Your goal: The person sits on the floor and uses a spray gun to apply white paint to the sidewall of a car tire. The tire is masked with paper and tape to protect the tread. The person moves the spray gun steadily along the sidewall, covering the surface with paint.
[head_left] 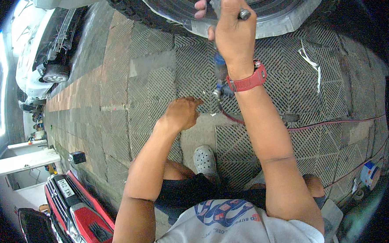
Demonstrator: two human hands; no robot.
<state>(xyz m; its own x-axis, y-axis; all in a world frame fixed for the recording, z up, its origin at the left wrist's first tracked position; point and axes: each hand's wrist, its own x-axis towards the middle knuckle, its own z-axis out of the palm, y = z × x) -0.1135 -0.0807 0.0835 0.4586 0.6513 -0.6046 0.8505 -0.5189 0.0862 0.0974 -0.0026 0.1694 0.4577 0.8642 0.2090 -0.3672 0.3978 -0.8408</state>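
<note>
My right hand [238, 35], with a red watch [248, 80] on its wrist, is wrapped round what looks like an air spray gun [220, 69]. A ridged knob [244, 14] pokes out beside the thumb, and blue-banded fittings hang below the fist. The hand hides most of the tool's body. Just beyond it is a large dark wheel [280, 4], its lower edge ringed with pale, paper-like material [282, 28]. My left hand [184, 113] hovers low over the floor, fingers loosely bent with the forefinger reaching out, and holds nothing.
A reddish hose [326, 124] runs from the tool across the patterned floor tiles [157, 88] to the right. White strips [310, 65] lie at the right, near a tin [370, 175]. A red car front [83, 215] and a white vehicle [33, 64] stand at the left.
</note>
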